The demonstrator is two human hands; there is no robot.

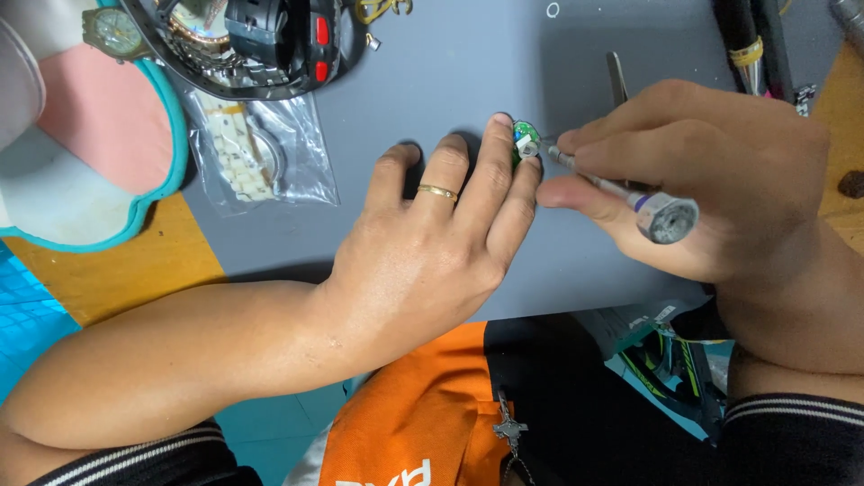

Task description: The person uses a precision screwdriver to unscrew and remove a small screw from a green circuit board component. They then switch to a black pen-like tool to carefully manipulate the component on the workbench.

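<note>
A: What's the part?

B: Small round green circuit board (525, 139), white bit on top, flat on the grey mat (450, 72). Half hidden under my fingertips.

A: Left hand?

B: My left hand (441, 234) lies palm down on the mat, fingers stretched out close together, middle and index tips pressing the board's edge. Thin gold ring (436, 191) on one finger.

A: Right?

B: My right hand (711, 180) pinches a slim metal screwdriver (612, 187) between thumb and fingers; the tip is at the board, the knurled silver cap with a purple band faces the camera.

A: Textures?

B: Mat is smooth, matte, rubbery-looking. Orange wood tabletop (117, 279) shows at its edge.

A: Around it?

B: Clear plastic bag (261, 153) of pale watch-band links, glossy and crinkled. Dark round tray (243, 45) of watch parts at the top left (contents too jumbled to sort). Wristwatch (112, 31) beside it. Tweezers (617, 79) lie behind my right hand.
</note>
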